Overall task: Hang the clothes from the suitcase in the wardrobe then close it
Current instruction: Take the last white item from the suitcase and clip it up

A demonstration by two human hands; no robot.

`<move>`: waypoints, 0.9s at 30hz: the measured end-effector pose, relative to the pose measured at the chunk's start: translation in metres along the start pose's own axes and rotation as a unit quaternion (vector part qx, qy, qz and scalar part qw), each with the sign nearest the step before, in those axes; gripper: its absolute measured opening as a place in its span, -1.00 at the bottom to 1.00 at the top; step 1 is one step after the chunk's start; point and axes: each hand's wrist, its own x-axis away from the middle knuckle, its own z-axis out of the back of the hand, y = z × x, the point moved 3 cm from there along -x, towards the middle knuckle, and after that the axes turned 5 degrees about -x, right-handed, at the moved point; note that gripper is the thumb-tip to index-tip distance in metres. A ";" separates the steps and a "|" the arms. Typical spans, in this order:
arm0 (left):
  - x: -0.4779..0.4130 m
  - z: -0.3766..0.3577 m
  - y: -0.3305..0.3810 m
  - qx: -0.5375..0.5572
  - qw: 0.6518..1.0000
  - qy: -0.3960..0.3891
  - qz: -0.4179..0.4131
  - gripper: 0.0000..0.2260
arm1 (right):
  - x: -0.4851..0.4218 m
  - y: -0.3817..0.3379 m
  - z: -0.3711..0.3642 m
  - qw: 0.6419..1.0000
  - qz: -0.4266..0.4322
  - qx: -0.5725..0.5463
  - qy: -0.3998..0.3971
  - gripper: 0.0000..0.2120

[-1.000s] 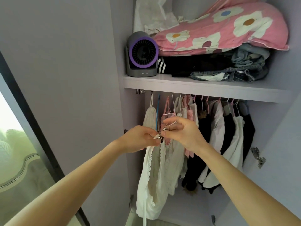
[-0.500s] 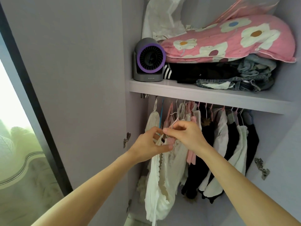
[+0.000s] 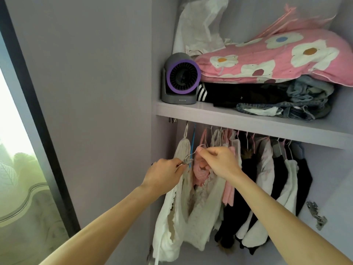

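Observation:
Both my hands are raised inside the open wardrobe, just below the rail of hanging clothes. My left hand pinches a metal clip of a thin wire hanger. My right hand pinches the hanger's wire near its top. A white lace-trimmed garment hangs down from the hanger below my hands. Behind it hang a pink garment, a cream knit piece and several black and white clothes on pink and white hangers. The suitcase is out of view.
The shelf above the rail carries a grey fan with a purple ring, a pink flowered quilt, black clothes and jeans. The wardrobe side panel stands at left, beside a window. A door hinge sticks out at right.
The view has shifted closer to the wardrobe. My hands stay together on the hanger, now slightly higher toward the rail, with the right fingers further up the wire.

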 end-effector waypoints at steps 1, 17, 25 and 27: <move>-0.009 0.002 -0.007 0.017 1.000 0.009 0.023 -0.68 | -0.010 0.001 0.002 1.000 0.001 0.018 0.007 -0.69; -0.181 -0.098 -0.068 0.120 0.977 0.066 0.164 -0.71 | -0.208 0.043 -0.010 0.787 0.286 0.498 0.226 -0.56; -0.267 -0.185 -0.102 0.147 0.962 0.154 0.172 -0.70 | -0.246 0.080 -0.022 0.655 0.407 0.486 0.412 -0.63; -0.287 -0.198 -0.102 0.154 0.959 0.177 0.158 -0.70 | -0.250 0.083 -0.022 0.622 0.409 0.496 0.447 -0.64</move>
